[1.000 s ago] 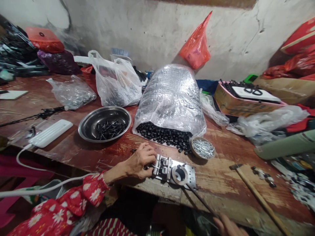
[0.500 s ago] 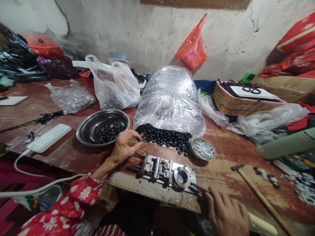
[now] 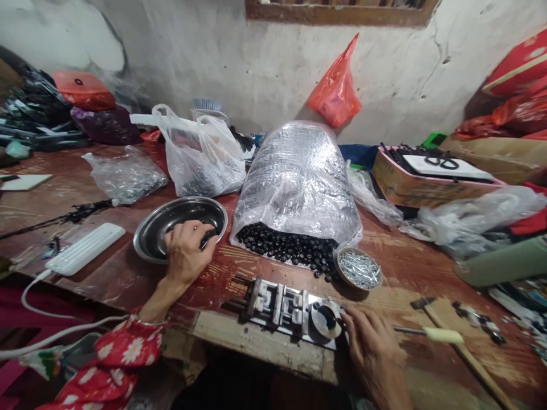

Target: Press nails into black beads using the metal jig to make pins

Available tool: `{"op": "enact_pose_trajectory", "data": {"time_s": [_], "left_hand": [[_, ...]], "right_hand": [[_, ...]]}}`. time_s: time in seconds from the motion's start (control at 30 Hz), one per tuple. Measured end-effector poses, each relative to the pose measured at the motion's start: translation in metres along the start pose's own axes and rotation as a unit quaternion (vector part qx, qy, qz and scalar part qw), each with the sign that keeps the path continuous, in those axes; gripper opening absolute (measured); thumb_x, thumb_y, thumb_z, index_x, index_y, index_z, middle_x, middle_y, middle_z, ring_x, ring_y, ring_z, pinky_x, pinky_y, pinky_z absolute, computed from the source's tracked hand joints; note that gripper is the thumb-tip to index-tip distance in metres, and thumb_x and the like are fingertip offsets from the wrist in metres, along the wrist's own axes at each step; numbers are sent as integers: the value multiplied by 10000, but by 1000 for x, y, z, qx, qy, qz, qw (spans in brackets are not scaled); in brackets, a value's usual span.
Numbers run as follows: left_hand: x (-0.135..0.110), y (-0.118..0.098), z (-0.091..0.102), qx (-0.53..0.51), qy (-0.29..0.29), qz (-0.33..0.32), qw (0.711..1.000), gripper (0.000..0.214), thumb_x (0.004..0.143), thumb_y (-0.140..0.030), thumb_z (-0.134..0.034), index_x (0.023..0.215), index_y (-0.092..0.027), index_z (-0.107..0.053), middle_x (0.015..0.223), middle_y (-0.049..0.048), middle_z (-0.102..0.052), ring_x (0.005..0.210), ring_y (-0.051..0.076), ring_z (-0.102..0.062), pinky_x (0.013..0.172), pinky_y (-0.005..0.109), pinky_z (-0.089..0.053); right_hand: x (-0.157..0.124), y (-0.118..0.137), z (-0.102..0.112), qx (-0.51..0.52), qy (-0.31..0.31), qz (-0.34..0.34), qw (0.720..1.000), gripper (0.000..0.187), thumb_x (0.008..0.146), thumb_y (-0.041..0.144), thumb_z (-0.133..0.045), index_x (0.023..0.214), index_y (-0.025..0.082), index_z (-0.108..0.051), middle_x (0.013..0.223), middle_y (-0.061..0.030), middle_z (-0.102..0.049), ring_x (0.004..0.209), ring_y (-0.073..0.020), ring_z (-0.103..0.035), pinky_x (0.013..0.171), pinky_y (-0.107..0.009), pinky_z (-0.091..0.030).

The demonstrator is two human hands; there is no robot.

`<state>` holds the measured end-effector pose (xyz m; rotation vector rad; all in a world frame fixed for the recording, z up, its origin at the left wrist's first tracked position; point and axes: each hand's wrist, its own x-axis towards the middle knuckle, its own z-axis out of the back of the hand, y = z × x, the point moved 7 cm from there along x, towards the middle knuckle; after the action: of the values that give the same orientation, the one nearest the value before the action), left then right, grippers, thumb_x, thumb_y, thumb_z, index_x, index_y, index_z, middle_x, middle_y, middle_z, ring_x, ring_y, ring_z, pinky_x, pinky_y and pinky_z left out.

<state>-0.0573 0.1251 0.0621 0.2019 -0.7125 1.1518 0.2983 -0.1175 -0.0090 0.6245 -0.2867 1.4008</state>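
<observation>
1. My left hand (image 3: 188, 253) curls over the metal bowl (image 3: 154, 228), left of centre; I cannot tell whether it pinches anything.
2. My right hand (image 3: 376, 348), fingers bent, sits by the metal block (image 3: 294, 310), lower centre; its grip is hidden.
3. Silvery pins (image 3: 359, 269) fill a small dish (image 3: 361, 288), right of centre.

left hand (image 3: 188, 253) over steel bowl (image 3: 154, 233) | right hand (image 3: 374, 339) at right end of metal fixture (image 3: 280, 307)

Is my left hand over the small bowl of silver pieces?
No, your left hand is at the big metal bowl, while the small bowl of silver pieces stands farther to the right.
</observation>
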Motion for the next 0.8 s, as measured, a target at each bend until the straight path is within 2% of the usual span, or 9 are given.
{"op": "enact_pose_trajectory", "data": {"time_s": [0.07,0.17,0.27,0.33,0.43,0.53,0.67,0.8], "left_hand": [[1,-37,-13,-75,48,-80,993,155,967,-290,-636,1060,-202,-724,1100,75,-707,1033,277,-577,881,411,-386],[4,-88,-41,-132,115,-148,973,128,948,-292,-682,1051,-221,-710,1037,35,-721,1009,236,-590,865,375,-412],[10,-126,-75,-118,176,-172,962,187,957,-290,-667,1128,-222,-692,1080,63,-699,1052,264,-574,871,402,-412],[15,-142,-94,-111,186,-172,961,201,933,-257,-685,1126,-201,-687,1103,92,-679,1065,281,-570,874,411,-417],[19,-150,-114,-113,190,-165,961,168,913,-204,-679,1078,-173,-681,1117,115,-656,1054,285,-579,867,409,-433],[19,-147,-124,-129,190,-162,960,164,904,-170,-657,1067,-169,-669,1103,102,-653,1047,270,-591,862,389,-453],[18,-137,-128,-158,184,-160,957,170,879,-150,-647,1046,-176,-650,1060,66,-655,1021,236,-607,866,352,-474],[16,-134,-129,-188,179,-164,952,203,859,-143,-638,1059,-181,-641,1061,58,-660,1018,225,-609,877,345,-479]], "right_hand": [[12,3,-4,39,17,-12,999,254,1053,405,-503,1138,232,-668,1029,-57,-705,930,-220,-627,845,-359,-479],[35,10,-11,87,36,-27,995,221,1052,395,-513,1089,250,-676,990,-31,-700,888,-193,-639,817,-327,-484],[64,24,-24,119,59,-29,991,230,1052,375,-502,1059,231,-681,987,-39,-694,898,-190,-650,828,-317,-488],[87,36,-38,112,91,-25,989,226,1048,336,-494,1078,214,-680,979,-44,-686,867,-183,-652,806,-307,-486],[122,56,-62,56,147,-6,988,248,1033,253,-486,1209,212,-656,1028,-43,-682,861,-165,-662,785,-282,-473],[155,71,-84,27,160,13,987,278,1019,249,-512,1267,257,-638,1071,-36,-680,877,-167,-655,723,-279,-433],[179,79,-110,1,166,27,986,193,1005,222,-516,1076,257,-692,997,-38,-662,825,-169,-613,617,-293,-320],[179,75,-118,-10,164,25,986,188,1019,219,-483,1010,250,-668,968,-23,-639,776,-147,-574,596,-297,-258]]}}
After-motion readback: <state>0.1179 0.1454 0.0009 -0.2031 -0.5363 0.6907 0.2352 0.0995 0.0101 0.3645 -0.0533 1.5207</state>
